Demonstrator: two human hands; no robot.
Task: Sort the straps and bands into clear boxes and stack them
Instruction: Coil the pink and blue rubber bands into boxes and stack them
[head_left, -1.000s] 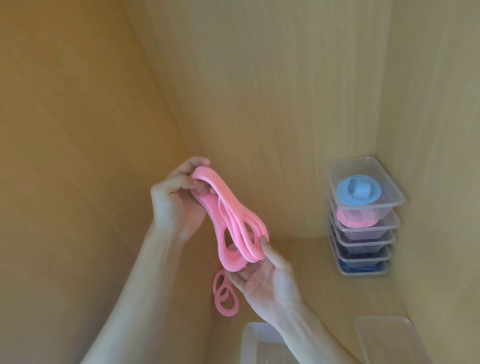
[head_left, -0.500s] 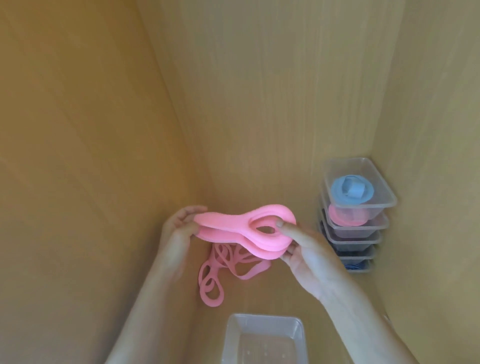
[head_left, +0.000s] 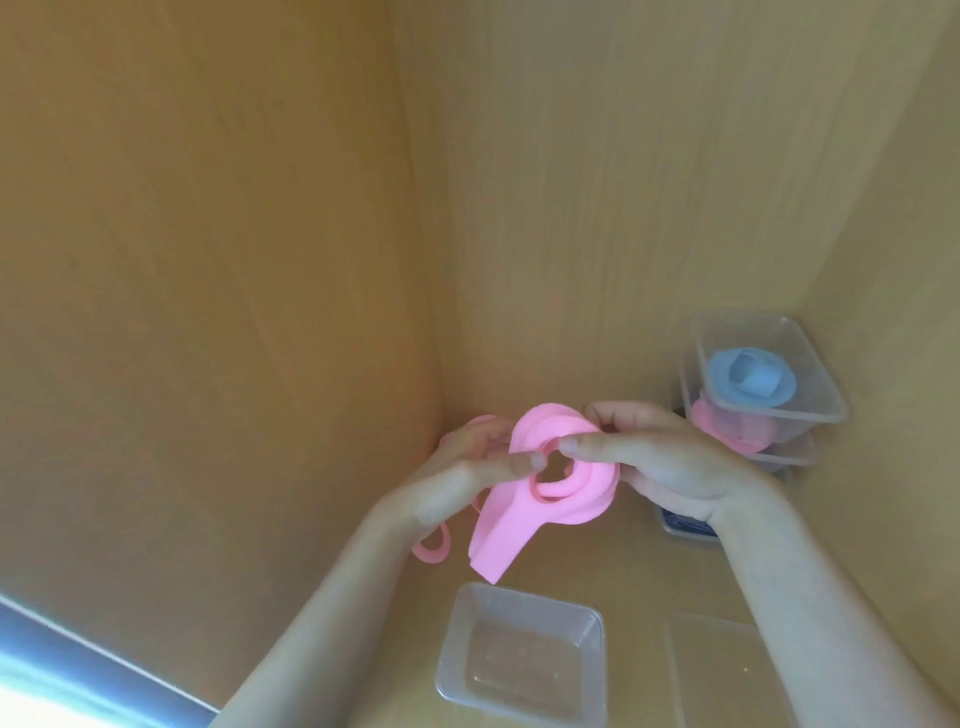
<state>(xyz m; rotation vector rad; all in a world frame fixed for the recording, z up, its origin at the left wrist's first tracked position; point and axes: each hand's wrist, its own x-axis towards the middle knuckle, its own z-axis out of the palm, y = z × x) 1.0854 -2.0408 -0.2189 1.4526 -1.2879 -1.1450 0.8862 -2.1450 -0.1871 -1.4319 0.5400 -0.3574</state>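
A wide pink band is coiled between both hands above the wooden floor, its loose end hanging down toward me. My left hand pinches the coil from the left and my right hand grips it from the right, thumbs meeting at the coil's hole. Thinner pink bands lie on the floor behind my left wrist, partly hidden. An empty clear box stands just below the hands. At the back right is a stack of clear boxes; the top one holds a blue band, the one below a pink band.
I am inside a wooden cabinet, with walls close on the left, back and right. A flat clear lid or box lies at the lower right under my right forearm. The cabinet's front edge shows at the lower left.
Both hands have drawn close together, winding the long pink band into a tight coil with one end hanging. The view has tilted down, so the empty box shows more fully.
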